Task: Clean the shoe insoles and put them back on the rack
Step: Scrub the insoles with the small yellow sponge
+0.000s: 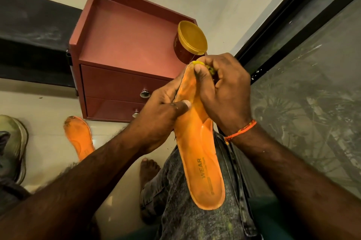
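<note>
Pale floor and red cabinet fill the upper left of the frame. At centre, an orange insole lies lengthwise over the lap; left hand grips its side, right hand clenches a yellow scrubber against its upper tip. Second insole lies lower left.

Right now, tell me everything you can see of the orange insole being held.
The held orange insole looks like moulded foam, printed "WEAR" near its heel. It lies lengthwise over the person's lap, heel toward the camera, toe raised toward the maroon cabinet. The left hand grips its edge, thumb on top. The right hand presses a yellow scrub pad against its toe. Its surface looks glossy.
</note>
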